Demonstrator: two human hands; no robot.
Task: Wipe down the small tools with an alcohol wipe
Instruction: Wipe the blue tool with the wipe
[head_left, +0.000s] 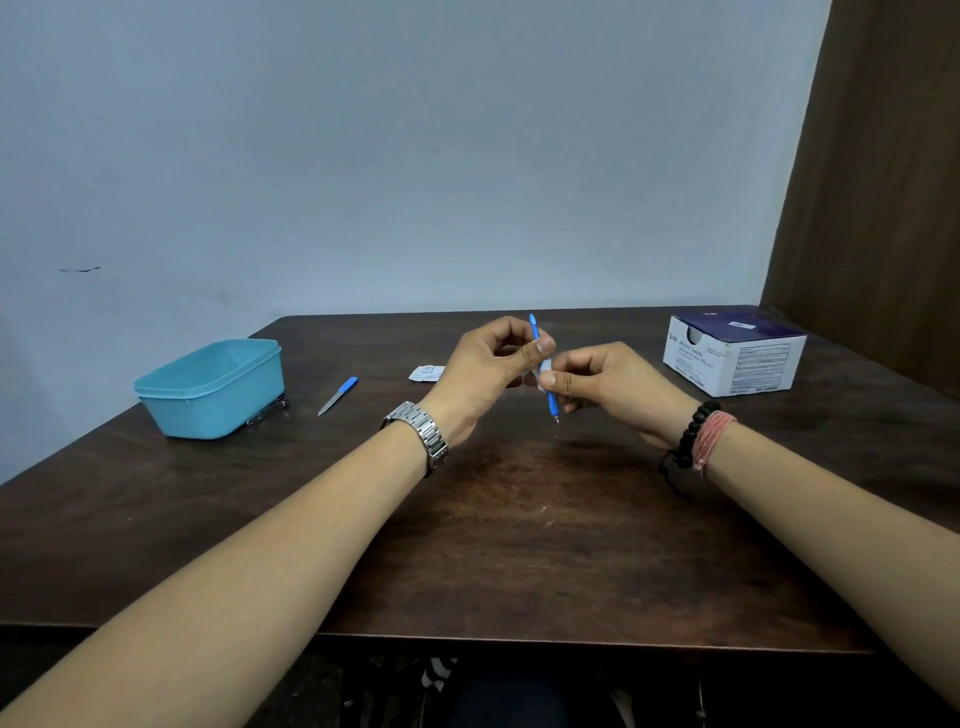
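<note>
Left hand: the left hand (485, 364) is raised over the middle of the table, fingers curled, thumb and forefinger pinching the upper part of a thin blue tool (543, 367).
Right hand: the right hand (605, 382) is just beside the left, its fingers curled and pinching a small white wipe (544, 370) round the middle of the tool.
Blue tool: it stands nearly upright between the two hands, blue end poking up above the left thumb, metal tip pointing down below the right fingers, clear of the table.
Second tool: a small nail file (338, 396) with a blue handle lies flat on the table, between the left hand and the tub.
Tub: a light blue plastic tub (212, 387) with its lid on sits at the left side of the table; something metal shows at its near right corner, too hidden to tell.
Wrapper: a torn white packet (426, 372) lies behind the left hand.
Box: a white and dark blue box (735, 353) of swabs sits at the far right.
Table: dark brown wood (519, 545).
Wrists: a steel watch (418, 435) on the left, bead and thread bracelets (701, 436) on the right.
</note>
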